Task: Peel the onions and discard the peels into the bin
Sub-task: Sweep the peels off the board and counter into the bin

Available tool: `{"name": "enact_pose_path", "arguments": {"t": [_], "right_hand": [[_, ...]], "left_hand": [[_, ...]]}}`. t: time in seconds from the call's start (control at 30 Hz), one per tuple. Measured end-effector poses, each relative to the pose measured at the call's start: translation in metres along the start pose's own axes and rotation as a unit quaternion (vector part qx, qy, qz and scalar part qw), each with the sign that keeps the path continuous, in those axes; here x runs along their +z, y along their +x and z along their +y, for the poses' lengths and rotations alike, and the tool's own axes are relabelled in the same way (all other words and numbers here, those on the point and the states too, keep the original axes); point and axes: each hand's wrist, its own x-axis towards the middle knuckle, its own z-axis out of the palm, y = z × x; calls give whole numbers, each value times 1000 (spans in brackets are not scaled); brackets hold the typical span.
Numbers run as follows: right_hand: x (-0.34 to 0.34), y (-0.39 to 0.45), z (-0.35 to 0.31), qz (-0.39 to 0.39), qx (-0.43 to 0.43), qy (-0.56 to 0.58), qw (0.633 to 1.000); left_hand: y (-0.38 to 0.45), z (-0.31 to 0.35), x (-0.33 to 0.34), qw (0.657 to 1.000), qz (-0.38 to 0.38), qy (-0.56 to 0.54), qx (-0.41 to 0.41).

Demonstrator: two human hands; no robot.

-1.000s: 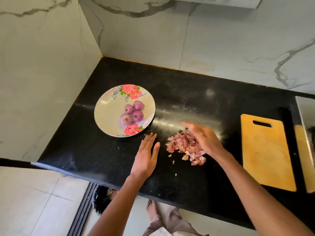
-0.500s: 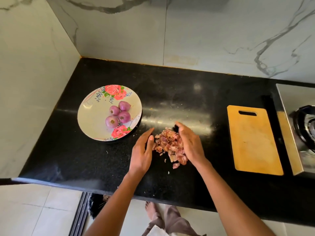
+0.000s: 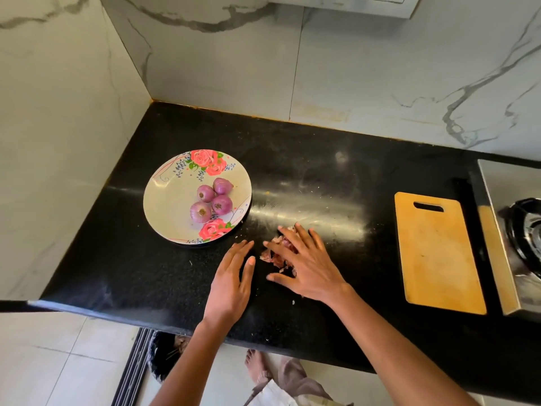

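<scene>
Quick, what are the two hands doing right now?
Left hand: open, flat on the counter.
Right hand: open, fingers spread over the peels.

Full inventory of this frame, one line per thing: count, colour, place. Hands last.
onions: 4, purple, peeled, on the plate
plate: 1, cream with pink roses, counter left
peels: 1 pile, pinkish brown, partly under the right hand
cutting board: 1, tan wood, counter right
stove: 1, steel, far right, cut off
counter: 1, black
left hand: flat on the counter beside the peels
right hand: fingers spread over the peels
</scene>
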Motion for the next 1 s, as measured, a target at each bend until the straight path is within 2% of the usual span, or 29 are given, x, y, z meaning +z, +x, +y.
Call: {"name": "enact_pose_path", "arguments": {"t": [0.1,0.27,0.5,0.63,0.73,0.87,1.0], "right_hand": [[3,3,4,47,-6,-10,999],[1,11,10,125,-70,-28,989],[-16,32,9,86,-95,-75,989],[-34,44,-5,87,-79,-62,991],[-42,55,-19,53,-50,-59,996],[-57,70,-47,47,-33,-43,997],[-76,98,-99,59,-95,-68,991]], "left_hand": [[0,1,-3,1000,7,-3,-5],[0,-1,-8,1000,12,-2,-15],[3,-1,-16,1000,11,8,-16],[6,4,-22,999,22,20,-13],[6,6,-29,999,34,26,-12],[0,3,-48,996,66,54,7],[-14,-17,-76,986,130,108,-3]]}}
